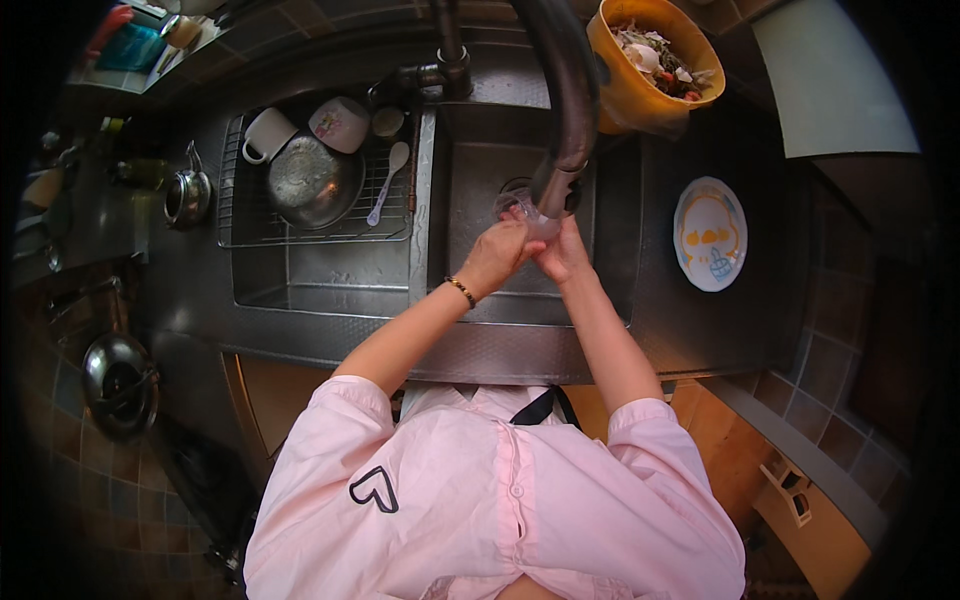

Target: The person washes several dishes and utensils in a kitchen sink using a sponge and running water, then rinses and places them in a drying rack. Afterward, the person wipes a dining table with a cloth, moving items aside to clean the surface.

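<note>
My left hand (495,253), with a beaded bracelet on its wrist, is over the right basin (480,172) of a steel sink. Its fingers are closed on a clear see-through vessel (513,201), glass or plastic; I cannot tell which. From the other side my right hand (564,256) cups the same vessel, palm partly turned up. The head of the dark metal faucet (556,193) is directly above both hands and covers part of the vessel and of my right fingers. A pale whitish patch under the faucet head looks like running water.
Over the left basin a wire rack (247,225) bears a white mug (270,135), a flowered bowl (340,124), an upturned metal bowl (311,180) and a spoon (388,184). A patterned plate (710,259) lies right; behind stands a yellow bin (611,45) with food scraps. A metal pot (187,199) stands left.
</note>
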`<state>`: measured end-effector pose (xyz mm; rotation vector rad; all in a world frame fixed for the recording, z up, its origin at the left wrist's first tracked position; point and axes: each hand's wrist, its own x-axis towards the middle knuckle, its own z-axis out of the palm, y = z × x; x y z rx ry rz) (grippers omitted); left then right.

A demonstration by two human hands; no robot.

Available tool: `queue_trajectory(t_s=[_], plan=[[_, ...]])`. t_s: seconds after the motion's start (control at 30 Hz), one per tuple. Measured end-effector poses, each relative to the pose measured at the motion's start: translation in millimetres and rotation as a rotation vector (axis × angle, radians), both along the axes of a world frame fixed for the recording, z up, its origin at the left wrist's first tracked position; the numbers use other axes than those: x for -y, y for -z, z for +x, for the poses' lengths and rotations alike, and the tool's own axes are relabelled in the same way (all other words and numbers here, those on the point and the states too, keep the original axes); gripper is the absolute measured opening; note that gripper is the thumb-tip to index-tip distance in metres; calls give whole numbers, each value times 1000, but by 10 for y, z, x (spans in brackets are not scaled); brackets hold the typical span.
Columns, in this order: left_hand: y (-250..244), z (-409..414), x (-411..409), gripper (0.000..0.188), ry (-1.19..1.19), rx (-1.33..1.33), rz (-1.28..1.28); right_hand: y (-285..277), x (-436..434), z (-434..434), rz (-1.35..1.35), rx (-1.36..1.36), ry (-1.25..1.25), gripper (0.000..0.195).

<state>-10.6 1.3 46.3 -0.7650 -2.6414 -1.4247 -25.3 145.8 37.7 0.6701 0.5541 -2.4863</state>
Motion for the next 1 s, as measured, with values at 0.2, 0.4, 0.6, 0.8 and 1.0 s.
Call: queue_trajectory(t_s=[0.2, 0.4, 0.6, 0.8, 1.0], plan=[[-42, -28, -534, 43, -666, 1041, 842, 272, -141, 129, 458, -187, 27, 57], [0, -349, -309, 33, -282, 1477, 1404, -8, -157, 141, 516, -149, 45, 48], [29, -197, -356, 27, -515, 873, 308, -141, -387, 249, 1763, -763, -190, 34], [172, -125, -461, 26, -283, 689, -217, -411, -201, 388, 1989, -820, -963, 30], [464, -164, -605, 24, -546, 1193, 487, -192, -242, 434, 1840, -699, -912, 20]])
